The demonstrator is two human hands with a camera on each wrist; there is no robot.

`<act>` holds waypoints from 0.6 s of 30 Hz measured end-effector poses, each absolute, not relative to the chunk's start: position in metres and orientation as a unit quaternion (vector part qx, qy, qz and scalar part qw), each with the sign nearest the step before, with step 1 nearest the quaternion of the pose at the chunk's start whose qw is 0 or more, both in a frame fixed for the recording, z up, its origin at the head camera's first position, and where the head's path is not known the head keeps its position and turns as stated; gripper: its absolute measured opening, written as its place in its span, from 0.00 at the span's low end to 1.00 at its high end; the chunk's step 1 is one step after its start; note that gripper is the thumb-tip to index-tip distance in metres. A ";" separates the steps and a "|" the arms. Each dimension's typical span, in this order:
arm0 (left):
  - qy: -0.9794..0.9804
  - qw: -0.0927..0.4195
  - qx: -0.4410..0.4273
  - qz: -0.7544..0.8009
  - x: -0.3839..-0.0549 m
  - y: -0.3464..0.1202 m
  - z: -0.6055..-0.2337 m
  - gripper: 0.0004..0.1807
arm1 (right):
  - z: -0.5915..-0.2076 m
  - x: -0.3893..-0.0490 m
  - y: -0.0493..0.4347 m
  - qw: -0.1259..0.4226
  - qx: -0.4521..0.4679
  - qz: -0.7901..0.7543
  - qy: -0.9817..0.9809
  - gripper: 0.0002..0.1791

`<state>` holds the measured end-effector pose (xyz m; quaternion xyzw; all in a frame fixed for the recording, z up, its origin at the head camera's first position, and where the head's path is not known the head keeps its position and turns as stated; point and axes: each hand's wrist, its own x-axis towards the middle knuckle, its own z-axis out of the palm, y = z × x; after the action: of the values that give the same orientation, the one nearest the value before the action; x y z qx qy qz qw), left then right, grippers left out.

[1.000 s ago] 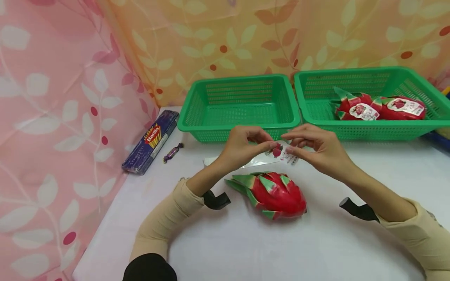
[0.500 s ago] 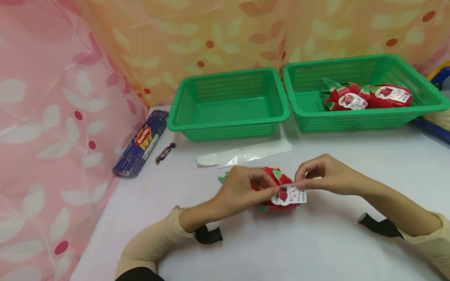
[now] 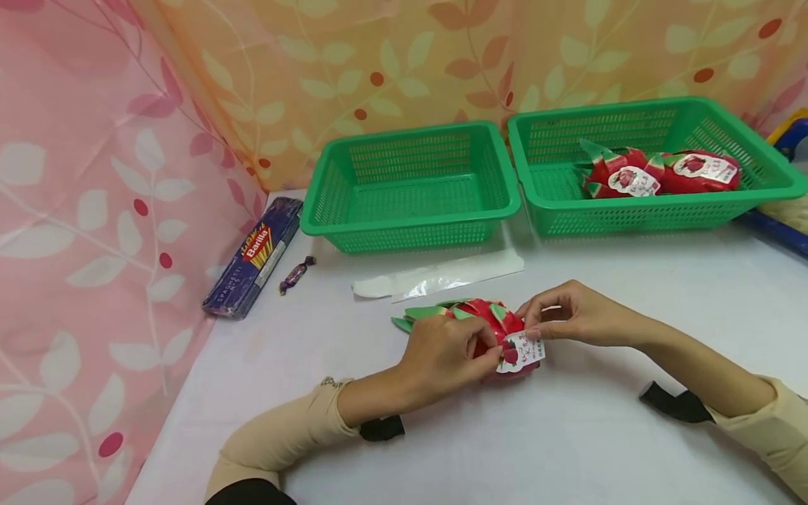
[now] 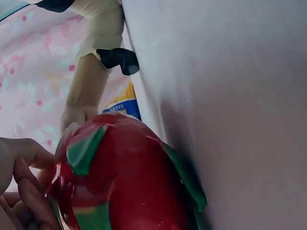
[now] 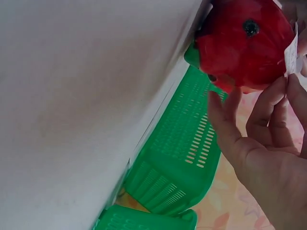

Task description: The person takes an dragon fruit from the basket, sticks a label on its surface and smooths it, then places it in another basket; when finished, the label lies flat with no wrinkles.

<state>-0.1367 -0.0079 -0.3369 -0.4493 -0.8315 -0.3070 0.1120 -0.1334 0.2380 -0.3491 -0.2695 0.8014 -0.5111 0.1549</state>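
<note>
A red dragon fruit with green scales [image 3: 476,310] lies on the white tabletop, its leafy end to the left. Over its upper side is a white label sticker [image 3: 522,350] printed with a red fruit and writing. The left hand [image 3: 442,358] pinches the sticker's left end between thumb and forefinger. At the other end, the right hand [image 3: 577,315] pinches the sticker's edge. In the right wrist view the sticker [image 5: 291,55] stands partly away from the skin of the dragon fruit [image 5: 244,45]. The left wrist view shows the left fingers [image 4: 33,191] beside the dragon fruit [image 4: 134,177].
Behind stand two green baskets; the right basket [image 3: 663,207] holds two labelled dragon fruits [image 3: 701,172], the left basket [image 3: 410,228] none. A white backing strip [image 3: 442,275] lies before them. At left are a spaghetti pack [image 3: 252,259] and a wrapped candy [image 3: 297,275].
Both hands have brought the sticker from above the backing strip down toward the viewer and onto the dragon fruit. In the last half second the left hand has shifted slightly right and the sticker has tilted.
</note>
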 end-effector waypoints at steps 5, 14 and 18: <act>-0.833 0.133 -0.451 -0.292 -0.138 -0.008 -0.340 0.06 | -0.351 -0.133 0.234 0.116 -0.247 -0.501 0.821 0.04; -0.781 0.259 -0.517 -0.237 -0.146 -0.013 -0.347 0.05 | -0.355 -0.133 0.231 0.014 -0.291 -0.489 0.822 0.12; -0.766 0.248 -0.539 -0.248 -0.151 -0.018 -0.353 0.14 | -0.358 -0.133 0.225 0.010 -0.361 -0.455 0.814 0.14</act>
<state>-0.1512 -0.0184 -0.3531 -0.5385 -0.7662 -0.2480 0.2477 -0.1329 0.2253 -0.3585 -0.3611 0.8139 -0.4551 0.0100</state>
